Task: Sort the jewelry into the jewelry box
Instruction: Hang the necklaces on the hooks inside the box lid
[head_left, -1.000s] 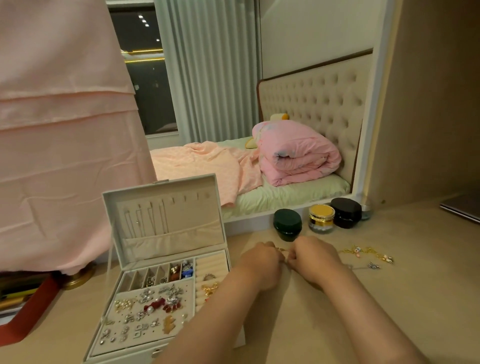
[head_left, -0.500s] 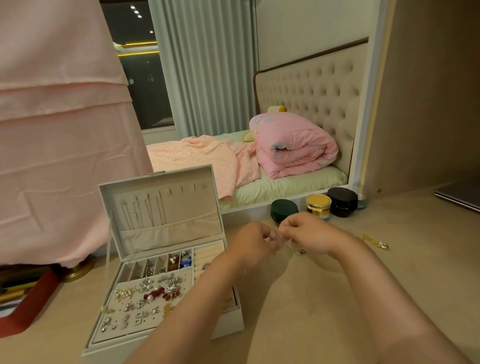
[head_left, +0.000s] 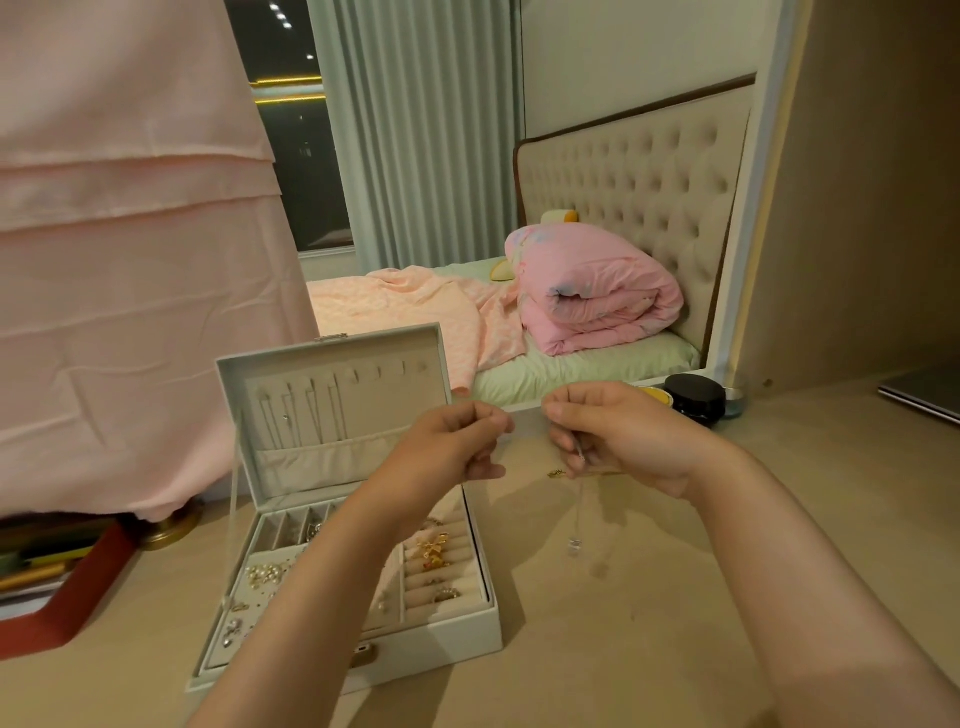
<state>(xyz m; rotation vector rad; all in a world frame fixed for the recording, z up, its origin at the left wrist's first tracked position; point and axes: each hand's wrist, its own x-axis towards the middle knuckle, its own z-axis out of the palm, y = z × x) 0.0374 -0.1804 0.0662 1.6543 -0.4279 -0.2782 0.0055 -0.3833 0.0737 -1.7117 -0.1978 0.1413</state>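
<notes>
**Hands hold a fine necklace (head_left: 578, 501) up beside the open jewelry box (head_left: 447, 636)**

The right hand (head_left: 623, 439) is raised over the tabletop (head_left: 675, 623), its fingers curled around a thin silver chain. The chain drops straight down from the hand, and its small pendant (head_left: 574, 546) hangs free in the air. The left hand (head_left: 454, 441) sits level with the right, just apart from it, with thumb and forefinger pinched together. It seems to grasp the chain's other end, though the strand between the two hands is too fine to trace.

Both forearms reach forward, wrists lifted, and the left one crosses over the box's trays. Holding the necklace high probably lets it hang untangled. Other chains already hang from hooks in the upright lid (head_left: 337, 395), and spare hooks (head_left: 379, 372) sit to their right, so that looks like where this one is headed.
</notes>
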